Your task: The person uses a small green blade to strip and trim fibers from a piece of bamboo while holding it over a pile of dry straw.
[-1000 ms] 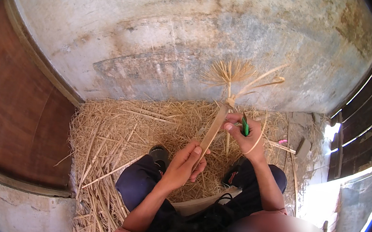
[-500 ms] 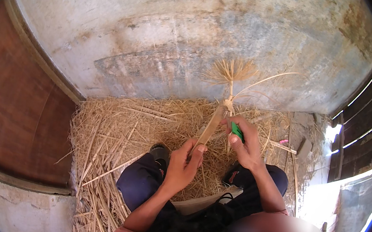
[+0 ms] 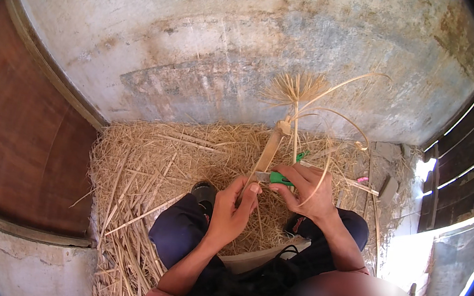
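Observation:
My left hand [image 3: 234, 209] is closed around the lower end of a flat bamboo slat [image 3: 270, 149], which tilts away toward the wall with a knobby joint at its far end. In my right hand [image 3: 309, 192] is a green-handled knife [image 3: 281, 179]. Its blade lies across the slat, just beyond my left fingers. A thin curled shaving [image 3: 323, 184] arcs over the right hand. Beyond the slat, a splayed tuft of thin pale strips [image 3: 296, 89] tops a narrow stem, and long curved strips [image 3: 343, 84] bend off to the right.
Straw-like shavings [image 3: 190, 151] and long split sticks [image 3: 123, 252] cover the floor around my feet. A stained wall [image 3: 214, 40] rises ahead. At the left is a brown door panel [image 3: 23, 129]. A grey block [image 3: 388, 189] lies at the right, near dark slats [image 3: 464, 150].
My right hand has drawn the knife toward me along the slat, from near its far joint to close by my left hand. The thin strips now curl farther out and over my right hand.

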Tool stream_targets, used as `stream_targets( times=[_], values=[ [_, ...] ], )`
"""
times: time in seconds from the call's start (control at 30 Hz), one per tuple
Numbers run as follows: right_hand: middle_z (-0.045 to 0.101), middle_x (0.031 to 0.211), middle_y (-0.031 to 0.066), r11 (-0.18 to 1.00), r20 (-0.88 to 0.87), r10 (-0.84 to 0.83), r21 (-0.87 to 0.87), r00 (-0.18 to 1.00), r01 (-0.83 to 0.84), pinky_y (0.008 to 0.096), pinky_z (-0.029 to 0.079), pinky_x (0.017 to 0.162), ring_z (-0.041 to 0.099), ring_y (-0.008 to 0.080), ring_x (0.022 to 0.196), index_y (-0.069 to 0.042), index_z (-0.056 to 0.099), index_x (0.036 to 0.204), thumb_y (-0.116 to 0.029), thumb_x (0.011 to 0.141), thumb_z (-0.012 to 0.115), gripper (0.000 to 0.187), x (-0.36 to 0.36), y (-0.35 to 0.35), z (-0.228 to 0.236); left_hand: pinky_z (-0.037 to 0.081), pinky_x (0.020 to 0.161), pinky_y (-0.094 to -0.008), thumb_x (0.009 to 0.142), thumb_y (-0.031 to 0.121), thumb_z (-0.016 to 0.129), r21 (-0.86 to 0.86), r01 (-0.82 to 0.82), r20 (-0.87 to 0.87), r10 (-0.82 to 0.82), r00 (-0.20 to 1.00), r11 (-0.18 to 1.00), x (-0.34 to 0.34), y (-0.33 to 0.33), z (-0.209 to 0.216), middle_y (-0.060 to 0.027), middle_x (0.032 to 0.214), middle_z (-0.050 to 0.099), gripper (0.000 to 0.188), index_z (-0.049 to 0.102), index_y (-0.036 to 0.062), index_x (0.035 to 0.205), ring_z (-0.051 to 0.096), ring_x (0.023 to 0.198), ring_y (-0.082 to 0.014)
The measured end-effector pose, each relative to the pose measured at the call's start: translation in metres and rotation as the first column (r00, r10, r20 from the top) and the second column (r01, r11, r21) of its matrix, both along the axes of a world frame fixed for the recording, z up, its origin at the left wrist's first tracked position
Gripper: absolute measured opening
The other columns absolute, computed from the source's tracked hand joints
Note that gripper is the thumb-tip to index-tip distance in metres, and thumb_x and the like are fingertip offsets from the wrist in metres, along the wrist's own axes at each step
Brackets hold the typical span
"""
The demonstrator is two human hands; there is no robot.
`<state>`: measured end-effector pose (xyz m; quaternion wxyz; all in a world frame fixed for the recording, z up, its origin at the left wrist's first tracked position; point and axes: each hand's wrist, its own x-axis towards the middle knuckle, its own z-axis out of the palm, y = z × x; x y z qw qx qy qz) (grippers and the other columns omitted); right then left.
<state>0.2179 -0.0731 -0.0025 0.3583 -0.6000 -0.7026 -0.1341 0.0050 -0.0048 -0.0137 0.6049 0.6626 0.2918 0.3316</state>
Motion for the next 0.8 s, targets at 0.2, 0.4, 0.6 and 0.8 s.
stream_targets(
  times=[0.2, 0.4, 0.6, 0.8],
  values=[
    [0.070, 0.084, -0.0010, 1.000, 0.001, -0.012, 0.015, 1.000, 0.012, 0.0355, 0.052, 0.054, 0.069, 0.0225, 0.063, -0.018, 0.078, 0.116, -0.040, 0.091, 0.086, 0.034, -0.003, -0.001, 0.003, 0.034, 0.058, -0.0260, 0.119, 0.030, 0.056, 0.040, -0.018, -0.008, 0.019, 1.000, 0.999, -0.002, 0.000, 0.000, 0.0034, 0.069, 0.052, 0.032, 0.066, 0.0021, 0.107, 0.043, 0.064, -0.0038],
    [0.070, 0.082, -0.0003, 0.999, -0.014, -0.033, 0.014, 0.999, 0.034, 0.0368, 0.053, 0.055, 0.069, 0.0232, 0.063, -0.017, 0.079, 0.113, -0.040, 0.090, 0.087, 0.033, -0.004, -0.001, 0.007, 0.033, 0.058, -0.0257, 0.119, 0.032, 0.056, 0.043, -0.025, -0.018, 0.026, 0.999, 0.999, -0.002, 0.000, 0.004, 0.0042, 0.068, 0.051, 0.033, 0.064, 0.0033, 0.103, 0.042, 0.063, -0.0036],
    [0.072, 0.083, 0.0009, 0.997, -0.016, -0.063, 0.035, 0.998, 0.063, 0.0368, 0.055, 0.057, 0.070, 0.0245, 0.063, -0.015, 0.080, 0.108, -0.041, 0.091, 0.087, 0.032, 0.001, 0.000, 0.007, 0.033, 0.058, -0.0251, 0.119, 0.034, 0.055, 0.014, 0.001, -0.013, 0.000, 1.000, 1.000, -0.002, -0.001, 0.003, 0.0050, 0.069, 0.049, 0.035, 0.063, 0.0051, 0.101, 0.041, 0.062, -0.0031],
    [0.077, 0.084, 0.0027, 0.995, -0.050, -0.086, 0.049, 0.995, 0.088, 0.0370, 0.056, 0.056, 0.072, 0.0252, 0.063, -0.014, 0.081, 0.108, -0.038, 0.091, 0.087, 0.030, 0.006, 0.001, 0.012, 0.033, 0.056, -0.0244, 0.120, 0.036, 0.054, -0.001, 0.021, -0.028, -0.021, 0.999, 1.000, -0.003, -0.002, -0.001, 0.0053, 0.069, 0.050, 0.036, 0.062, 0.0063, 0.101, 0.040, 0.061, -0.0020]
  ],
)
